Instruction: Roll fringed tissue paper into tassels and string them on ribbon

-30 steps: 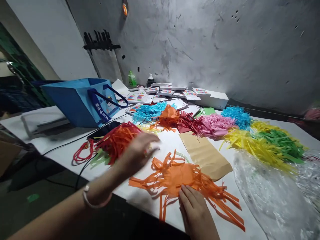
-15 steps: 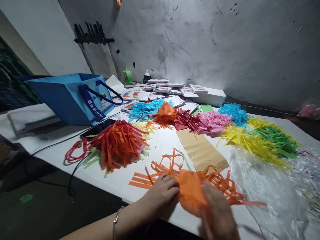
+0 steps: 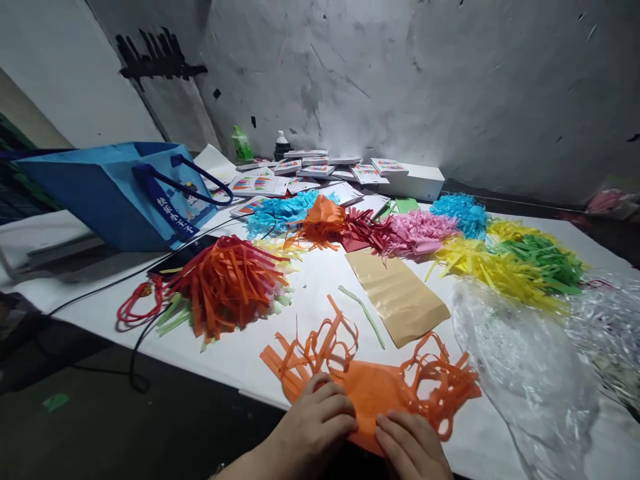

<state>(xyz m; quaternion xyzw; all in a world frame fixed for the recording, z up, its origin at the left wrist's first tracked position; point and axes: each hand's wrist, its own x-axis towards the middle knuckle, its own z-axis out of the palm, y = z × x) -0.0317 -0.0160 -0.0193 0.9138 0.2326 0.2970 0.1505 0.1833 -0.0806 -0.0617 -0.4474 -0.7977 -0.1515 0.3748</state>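
Observation:
At the near edge of the table lies an orange fringed paper sheet [image 3: 375, 388], its uncut middle between two bunches of curled strips. My left hand [image 3: 320, 417] has its fingers bent over the left part of the middle. My right hand [image 3: 413, 443] holds the near edge on the other side, fingers together and thumb out of sight. Just beyond the sheet are a thin pale green strip [image 3: 364, 315] and a flat brown paper piece [image 3: 397, 297]. A tassel bunch of red and orange strips [image 3: 227, 287] rests to the left.
Fringed bunches in blue [image 3: 283, 212], pink [image 3: 420, 233], yellow [image 3: 480, 268] and green [image 3: 543, 263] line the back. Crumpled clear plastic [image 3: 525, 373] covers the right side. A blue gift bag [image 3: 100, 193], black cable [image 3: 95, 291] and red cord [image 3: 135, 307] are left; printed packs [image 3: 315, 171] lie by the wall.
My right hand, blurred before, now rests on the sheet's near edge, closer to my left hand. The right strips have drawn in from their longer reach, and the view has shifted slightly.

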